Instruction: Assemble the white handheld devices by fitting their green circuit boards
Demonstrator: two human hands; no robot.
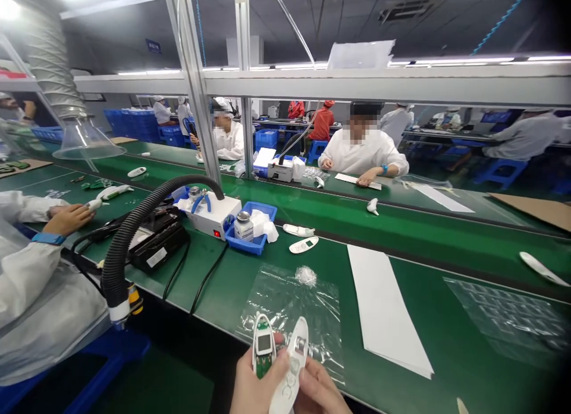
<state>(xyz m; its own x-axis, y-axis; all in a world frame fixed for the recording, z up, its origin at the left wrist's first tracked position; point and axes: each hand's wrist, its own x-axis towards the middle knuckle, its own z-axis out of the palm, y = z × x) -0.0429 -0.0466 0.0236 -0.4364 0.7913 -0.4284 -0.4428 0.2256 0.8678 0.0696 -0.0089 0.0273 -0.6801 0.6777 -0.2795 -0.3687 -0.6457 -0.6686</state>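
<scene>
We have both hands low at the front of the view, close together just past the near edge of the green worktop (pixel 446 354). Our left hand (pixel 254 390) is curled around the circuit-board half (pixel 263 345), a white-framed piece with a small grey display and green board, thumb across its lower part. Our right hand (pixel 321 393) is closed behind the white plastic shell (pixel 297 357), which stands tilted just beside that half, its tip leaning away from us. Directly beyond them lies a clear plastic bag (pixel 289 319), with a long white paper strip (pixel 383 307) to its right. Farther on sit two white handheld casings (pixel 303 244) and a blue tray (pixel 250 238) holding a bottle (pixel 243 226) and tissues (pixel 263 226). To the left, a black corrugated hose (pixel 134 235) arches over a black unit (pixel 156 241) towards a white box (pixel 214 216). At the left edge, a co-worker's hand (pixel 66 219) reaches towards a white piece (pixel 94 204), and another co-worker (pixel 363 152) sits across the line.
</scene>
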